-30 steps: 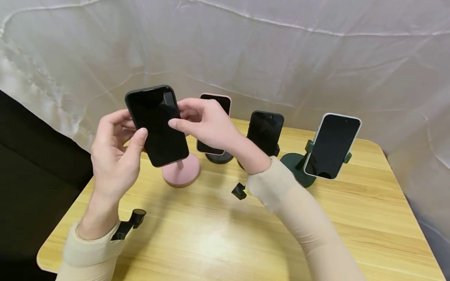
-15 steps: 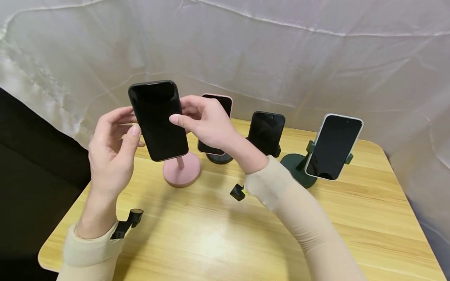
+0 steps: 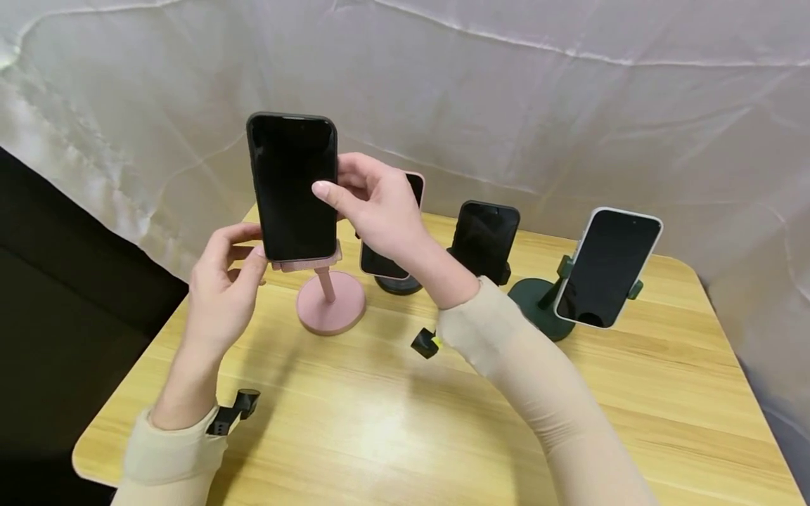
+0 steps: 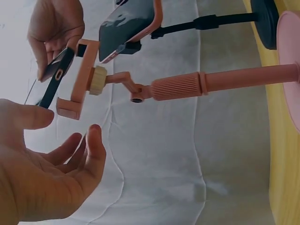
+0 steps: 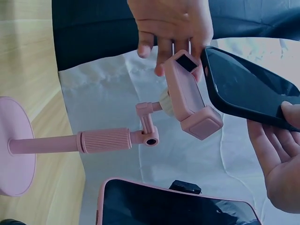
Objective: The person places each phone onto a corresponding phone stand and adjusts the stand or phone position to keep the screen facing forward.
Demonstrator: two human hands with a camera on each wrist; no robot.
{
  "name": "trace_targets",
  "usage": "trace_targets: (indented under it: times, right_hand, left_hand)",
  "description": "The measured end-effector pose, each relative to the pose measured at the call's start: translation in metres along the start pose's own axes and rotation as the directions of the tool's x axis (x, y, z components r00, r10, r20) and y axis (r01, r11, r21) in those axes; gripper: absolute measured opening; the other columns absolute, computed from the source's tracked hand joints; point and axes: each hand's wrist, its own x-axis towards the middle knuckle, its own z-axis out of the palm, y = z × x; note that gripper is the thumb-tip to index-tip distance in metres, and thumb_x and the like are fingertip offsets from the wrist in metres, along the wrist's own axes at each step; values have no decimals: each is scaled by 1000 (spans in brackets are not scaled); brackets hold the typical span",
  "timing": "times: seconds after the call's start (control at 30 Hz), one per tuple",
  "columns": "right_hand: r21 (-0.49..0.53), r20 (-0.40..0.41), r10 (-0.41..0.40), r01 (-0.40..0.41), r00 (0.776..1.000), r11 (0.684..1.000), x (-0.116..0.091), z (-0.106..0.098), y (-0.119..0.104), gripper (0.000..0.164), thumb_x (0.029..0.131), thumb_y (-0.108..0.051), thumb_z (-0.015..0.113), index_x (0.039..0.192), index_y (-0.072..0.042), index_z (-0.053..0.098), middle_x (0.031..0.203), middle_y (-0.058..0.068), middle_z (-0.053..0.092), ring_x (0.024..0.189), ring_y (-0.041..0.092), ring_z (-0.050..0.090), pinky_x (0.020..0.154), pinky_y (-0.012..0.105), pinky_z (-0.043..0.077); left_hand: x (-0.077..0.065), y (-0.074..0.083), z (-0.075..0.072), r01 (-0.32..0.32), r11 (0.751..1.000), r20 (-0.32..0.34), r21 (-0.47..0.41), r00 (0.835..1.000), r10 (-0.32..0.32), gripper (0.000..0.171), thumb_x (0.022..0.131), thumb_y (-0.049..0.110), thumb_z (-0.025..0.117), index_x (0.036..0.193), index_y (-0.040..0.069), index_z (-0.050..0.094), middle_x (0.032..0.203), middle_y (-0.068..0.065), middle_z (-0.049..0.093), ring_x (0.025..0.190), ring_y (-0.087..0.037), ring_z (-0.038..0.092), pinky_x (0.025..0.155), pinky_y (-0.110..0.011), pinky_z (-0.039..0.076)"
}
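My right hand [image 3: 382, 204] pinches a black-cased phone [image 3: 294, 186] by its right edge, thumb on the dark screen and fingers behind. The phone stands upright in front of the pink phone stand [image 3: 330, 302]. In the right wrist view a gap shows between the phone's back and the stand's pink clamp [image 5: 185, 89], whose jaws face the phone. My left hand [image 3: 224, 288] is at the phone's lower left corner with fingers loosely spread. In the left wrist view its thumb [image 4: 35, 116] lies right by the phone's edge, and its other fingers stay below the clamp.
Behind my right hand a pink-edged phone [image 3: 380, 263] sits on a black stand. Further right are a black phone [image 3: 484, 239] in a holder and a white-edged phone [image 3: 607, 267] on a dark green stand [image 3: 538, 309]. Pale cloth [image 3: 474, 91] hangs behind the wooden table [image 3: 380, 422].
The phone has risen, shifted right and straightened upright in my right hand, uncovering the pink clamp under it. My left hand has released the phone's side and come down to its lower corner.
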Motion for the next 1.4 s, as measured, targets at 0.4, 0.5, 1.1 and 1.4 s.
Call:
trace_targets:
  times: [0.4,0.5,1.1,1.4]
  right_hand:
    - [-8,-32,41,-41,999,999,10,2,4,24,97,-9,74,119,1,69,103,12,76,85,17,70,79,33,61]
    - [3,-14,59,-59,998,998,11,1,5,24,98,-9,73,120,0,68,103,12,75,85,18,68,79,32,61]
    - [102,148,16,-31,989,994,10,-1,18,48,98,2,67,142,2,48,128,20,69,105,24,74,87,38,62]
    - [-17,166,-35,38,986,999,9,-4,23,55,100,-2,67,150,0,44,130,18,70,103,24,75,78,36,63]
  left_hand:
    - [-6,-2,5,-25,993,23,-117,999,28,26,100,0,62,125,-7,63,112,2,65,87,-9,67,65,-20,59]
    - [-7,-2,5,-35,990,28,-134,999,39,27,97,-5,64,124,-9,63,112,1,66,89,-8,68,67,-21,60]
    - [-9,2,7,-63,988,47,-140,996,70,29,96,-7,68,125,-5,69,110,-2,61,98,-10,70,79,-18,59]
    - [-5,1,8,-28,993,-5,-118,1000,28,25,91,-8,70,116,-9,71,102,6,67,86,-4,70,75,-15,59]
